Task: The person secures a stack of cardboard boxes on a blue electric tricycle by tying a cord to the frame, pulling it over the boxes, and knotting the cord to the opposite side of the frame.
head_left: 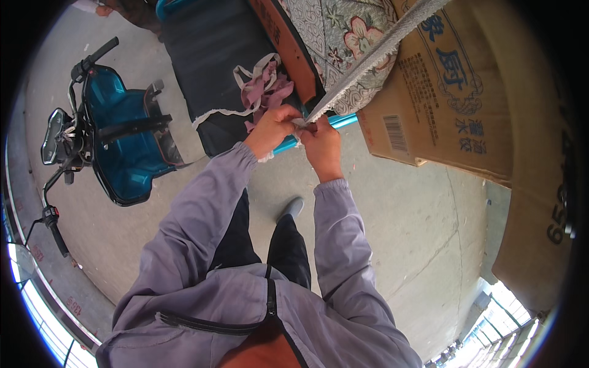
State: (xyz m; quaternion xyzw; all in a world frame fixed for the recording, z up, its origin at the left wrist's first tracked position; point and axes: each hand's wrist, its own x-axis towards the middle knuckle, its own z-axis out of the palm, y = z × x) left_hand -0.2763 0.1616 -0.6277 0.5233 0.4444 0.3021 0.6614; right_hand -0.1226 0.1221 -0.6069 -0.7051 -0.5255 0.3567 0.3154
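My left hand [272, 131] and my right hand [323, 149] are close together in the middle, both closed on the lower end of a greyish-white cloth strap [374, 59]. The strap runs taut from my fingers up to the right, across a floral quilted cloth [362, 38] and past a cardboard box. Just under my hands passes a light-blue metal rail [343, 121] of a tricycle; whether the strap goes around it is hidden by my fingers. Beside my left hand, a tangle of pink and white cloth strips [268, 86] lies on the black padded seat [205, 64].
A large brown cardboard box [451, 104] stands to the right. An orange-brown panel [288, 52] separates the seat from the floral cloth. At left are the tricycle's handlebar [98, 52] and blue front body [126, 132]. Beneath me is a concrete floor [399, 227].
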